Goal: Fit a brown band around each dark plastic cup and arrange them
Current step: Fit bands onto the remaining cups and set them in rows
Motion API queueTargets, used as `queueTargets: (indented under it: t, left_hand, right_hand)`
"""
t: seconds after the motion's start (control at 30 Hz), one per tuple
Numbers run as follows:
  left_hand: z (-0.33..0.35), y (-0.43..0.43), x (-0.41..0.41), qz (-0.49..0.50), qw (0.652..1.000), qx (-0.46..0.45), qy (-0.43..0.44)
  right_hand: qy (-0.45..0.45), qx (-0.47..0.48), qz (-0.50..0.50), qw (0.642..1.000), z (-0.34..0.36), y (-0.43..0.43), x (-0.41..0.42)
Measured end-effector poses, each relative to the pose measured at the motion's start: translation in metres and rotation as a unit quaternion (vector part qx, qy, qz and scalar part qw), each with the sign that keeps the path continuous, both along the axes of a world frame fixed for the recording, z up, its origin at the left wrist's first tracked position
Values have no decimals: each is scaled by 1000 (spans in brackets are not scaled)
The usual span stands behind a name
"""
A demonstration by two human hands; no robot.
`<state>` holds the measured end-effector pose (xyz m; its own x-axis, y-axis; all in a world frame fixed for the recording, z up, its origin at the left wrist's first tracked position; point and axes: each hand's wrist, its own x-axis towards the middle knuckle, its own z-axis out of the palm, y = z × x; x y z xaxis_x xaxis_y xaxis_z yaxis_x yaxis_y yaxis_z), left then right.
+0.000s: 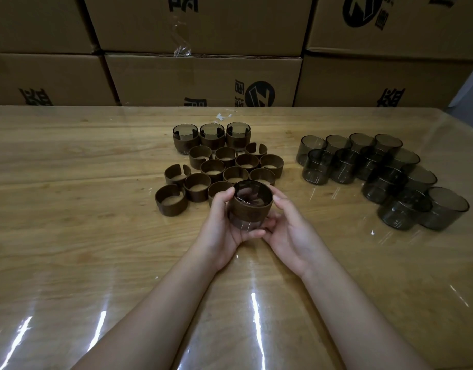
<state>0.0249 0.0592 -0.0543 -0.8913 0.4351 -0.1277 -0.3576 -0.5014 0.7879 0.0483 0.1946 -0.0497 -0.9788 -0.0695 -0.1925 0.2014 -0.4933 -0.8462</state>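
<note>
Both hands hold one dark plastic cup point(252, 193) above the table, with a brown band point(250, 210) round its upper part. My left hand point(224, 228) grips its left side, thumb at the rim. My right hand point(288, 231) cradles the right side and bottom. Three banded cups point(212, 137) stand in a row at the back. Several loose brown bands point(224, 169) lie in a cluster behind my hands. Several bare dark cups point(376, 172) stand grouped at the right.
The wooden table point(69, 209) has a glossy clear cover. Stacked cardboard boxes point(203, 78) wall off the far edge. A scrap of clear tape point(222, 116) lies near the back edge.
</note>
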Motion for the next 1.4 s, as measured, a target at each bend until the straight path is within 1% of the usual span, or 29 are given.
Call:
queueTargets:
  t: [0.17,0.27,0.5,0.77,1.03,1.1,1.13,1.17,1.23,1.27,1.33,1.4]
  left_hand:
    - [-2,0,-1,-8,1000,5,10]
    - [-2,-1,-2,-10,1000,6,2]
    - [-1,-1,-1,-17,1000,13,0]
    - [0,-3,2,-31,998,60,-12]
    - [-3,-2,0,-27,998,52,-6]
    - [-3,0,0,-7,999,34,15]
    - [-3,1,0,12,999,21,22]
    - [-3,2,-1,35,999,7,25]
    - [-2,3,-1,76,997,-20,26]
    - [-2,5,0,90,994,-45,32]
    - [-3,10,2,111,985,-120,56]
    - [-4,16,6,131,978,-152,66]
  right_hand:
    - [12,-26,1,1000,-1,1,-1]
    - [19,-39,-1,999,-2,1,-1]
    - [14,-64,-8,998,-3,0,-2]
    - [20,-100,-14,995,-2,-1,-2]
    - [10,-110,-27,994,-2,-1,-1]
    - [21,-68,-23,997,-3,-2,-1]
    - [32,-17,-22,999,-3,-2,0]
    - [54,57,-20,997,-3,-3,1]
    - [122,201,-24,972,0,-4,4]
    - [160,240,-21,957,2,-5,6]
    - [218,281,-20,934,4,-4,10]
    - [243,335,-36,910,5,-3,13]
